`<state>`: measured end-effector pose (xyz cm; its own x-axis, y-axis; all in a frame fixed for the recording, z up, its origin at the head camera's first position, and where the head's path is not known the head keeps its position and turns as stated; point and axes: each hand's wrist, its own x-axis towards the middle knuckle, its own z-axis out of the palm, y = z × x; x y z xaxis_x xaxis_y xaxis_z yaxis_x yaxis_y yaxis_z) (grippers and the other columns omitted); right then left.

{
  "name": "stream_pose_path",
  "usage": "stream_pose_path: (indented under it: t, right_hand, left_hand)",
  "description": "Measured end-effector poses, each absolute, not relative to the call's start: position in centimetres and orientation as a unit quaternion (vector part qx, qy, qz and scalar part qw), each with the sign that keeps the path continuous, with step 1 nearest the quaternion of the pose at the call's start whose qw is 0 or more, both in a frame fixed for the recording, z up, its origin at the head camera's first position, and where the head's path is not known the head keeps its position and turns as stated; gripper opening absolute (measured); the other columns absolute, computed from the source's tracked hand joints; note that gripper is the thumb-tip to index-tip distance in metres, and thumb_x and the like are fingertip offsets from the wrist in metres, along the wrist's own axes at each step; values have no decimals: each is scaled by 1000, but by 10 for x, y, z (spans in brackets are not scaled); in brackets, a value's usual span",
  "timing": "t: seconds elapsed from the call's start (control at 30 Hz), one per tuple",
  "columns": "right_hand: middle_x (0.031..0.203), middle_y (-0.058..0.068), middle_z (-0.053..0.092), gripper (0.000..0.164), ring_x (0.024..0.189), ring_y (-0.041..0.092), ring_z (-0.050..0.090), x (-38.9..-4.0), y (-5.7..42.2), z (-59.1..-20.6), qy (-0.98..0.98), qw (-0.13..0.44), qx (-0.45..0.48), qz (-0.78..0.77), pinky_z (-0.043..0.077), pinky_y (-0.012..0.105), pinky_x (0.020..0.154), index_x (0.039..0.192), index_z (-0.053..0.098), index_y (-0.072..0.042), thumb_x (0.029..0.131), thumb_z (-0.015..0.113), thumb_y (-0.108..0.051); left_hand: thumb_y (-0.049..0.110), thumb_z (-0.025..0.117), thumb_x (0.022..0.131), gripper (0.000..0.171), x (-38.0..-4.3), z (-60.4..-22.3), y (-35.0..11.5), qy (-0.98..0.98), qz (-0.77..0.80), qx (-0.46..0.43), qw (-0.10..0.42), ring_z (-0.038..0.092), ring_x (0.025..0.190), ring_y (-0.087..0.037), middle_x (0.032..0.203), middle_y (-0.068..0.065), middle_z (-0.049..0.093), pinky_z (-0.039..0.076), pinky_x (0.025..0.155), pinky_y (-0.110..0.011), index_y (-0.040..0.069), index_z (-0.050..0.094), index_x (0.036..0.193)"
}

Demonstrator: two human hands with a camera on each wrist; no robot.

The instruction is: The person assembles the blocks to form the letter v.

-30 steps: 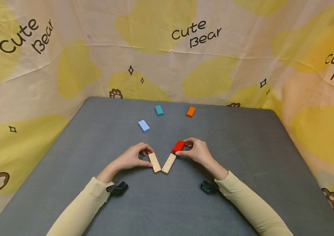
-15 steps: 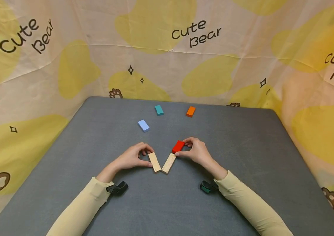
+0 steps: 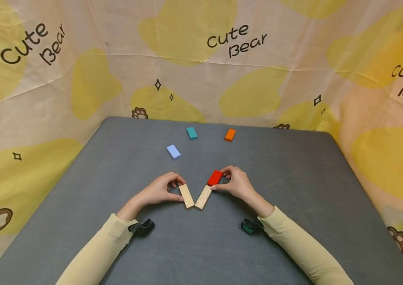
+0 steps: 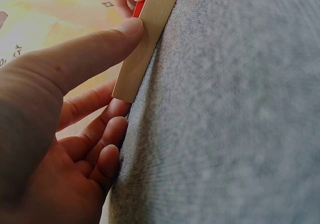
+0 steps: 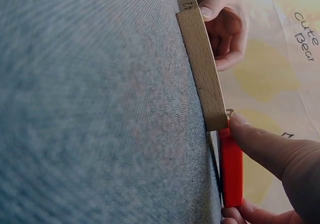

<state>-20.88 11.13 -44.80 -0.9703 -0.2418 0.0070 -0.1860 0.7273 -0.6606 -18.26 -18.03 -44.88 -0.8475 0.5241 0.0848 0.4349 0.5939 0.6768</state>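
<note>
Two plain wooden blocks lie on the grey table in a V, their near ends meeting. My left hand (image 3: 160, 189) pinches the left wooden block (image 3: 187, 196), thumb near its front end and a fingertip at its far end. My right hand (image 3: 236, 183) holds a red block (image 3: 215, 177) at the far end of the right wooden block (image 3: 203, 197). In the right wrist view, the thumb lies where the red block (image 5: 231, 169) meets the wooden block (image 5: 201, 69), and fingers touch the red block's other end. The wooden block's near end bears a printed mark.
Farther back on the grey table (image 3: 294, 178) lie a light blue block (image 3: 173, 152), a teal block (image 3: 192, 133) and an orange block (image 3: 230, 135). A patterned cloth (image 3: 183, 39) hangs behind the table and along its sides.
The red block has shifted very slightly towards the wooden block, and my right thumb has moved slightly with it. My left hand and the other blocks have stayed in place.
</note>
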Motion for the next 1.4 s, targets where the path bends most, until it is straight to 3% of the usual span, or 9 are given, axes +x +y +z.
stream_pose_path:
  t: [1.4]
  right_hand:
    - [105, 7, 64, 58, 94, 21, 57, -208, 110, -445, 928, 42, -127, -348, 47, 37, 85, 111, 63, -9, 67, 85, -39]
  left_hand:
    - [37, 82, 71, 44, -184, -450, -181, 890, 362, 270, 59, 54, 87, -15, 97, 6, 58, 43, 71, -23, 20, 64, 108]
